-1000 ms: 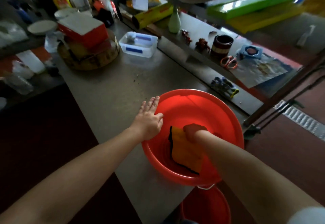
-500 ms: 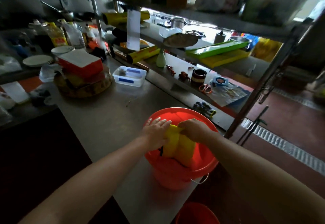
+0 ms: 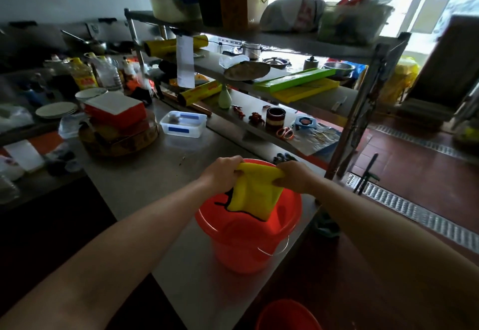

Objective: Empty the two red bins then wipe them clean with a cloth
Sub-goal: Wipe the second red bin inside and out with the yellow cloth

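Now left hand [image 3: 223,174], right hand [image 3: 295,176] each grip yellow cloth [image 3: 255,194] over red bin [image 3: 243,246]; 2nd bin [image 3: 285,315] cut off below.

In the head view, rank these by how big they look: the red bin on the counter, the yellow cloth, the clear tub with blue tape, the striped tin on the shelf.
1. red bin on the counter
2. yellow cloth
3. clear tub; it sits farther back, so its true size against the cloth is unsure
4. striped tin

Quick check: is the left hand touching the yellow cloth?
Touching. The head view shows the left hand gripping the top corner of the yellow cloth, fingers curled round its edge, above the red bin.
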Demonstrator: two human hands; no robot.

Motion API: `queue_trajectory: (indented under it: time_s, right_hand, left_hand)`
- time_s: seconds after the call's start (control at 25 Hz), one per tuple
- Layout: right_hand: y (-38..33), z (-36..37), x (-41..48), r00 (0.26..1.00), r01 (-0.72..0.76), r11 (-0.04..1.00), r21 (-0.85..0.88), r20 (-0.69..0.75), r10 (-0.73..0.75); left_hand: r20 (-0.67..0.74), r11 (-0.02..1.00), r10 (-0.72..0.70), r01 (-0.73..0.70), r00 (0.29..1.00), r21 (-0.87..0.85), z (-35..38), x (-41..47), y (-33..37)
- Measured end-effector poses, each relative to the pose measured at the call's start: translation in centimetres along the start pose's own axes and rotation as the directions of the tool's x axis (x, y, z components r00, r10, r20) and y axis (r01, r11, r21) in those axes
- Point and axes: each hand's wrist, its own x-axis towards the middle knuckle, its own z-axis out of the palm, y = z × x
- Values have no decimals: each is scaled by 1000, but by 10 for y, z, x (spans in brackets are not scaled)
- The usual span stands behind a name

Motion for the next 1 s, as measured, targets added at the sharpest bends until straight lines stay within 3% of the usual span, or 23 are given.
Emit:
queue_trajectory:
  time_s: [0.12, 0.32, 0.6, 0.72, 1.0]
  right_hand:
    - [24, -18, -5, 997, 39, 985, 170, -76, -26]
    - [70, -52, -16, 979, 146, 921, 361, -189, -81]
    - [146, -96, -28, 959, 232, 925, 299, -228, -167]
    - [174, -99, -32, 959, 234, 936, 265, -221, -177]
    - [232, -58, -40, 995, 51, 957, 285, -96, -24]
  left_hand:
    - [26, 995, -39, 36, 999, 94, -1, 3, 17]
    - [-100, 980, -103, 119, 990, 161, 11, 17, 82]
    - [-270, 954, -165, 223, 949, 199, 63, 41, 165]
    - [-246, 937, -225, 278, 943, 211, 96, 46, 188]
    - [-203, 917, -194, 251, 960, 309, 170, 59, 201]
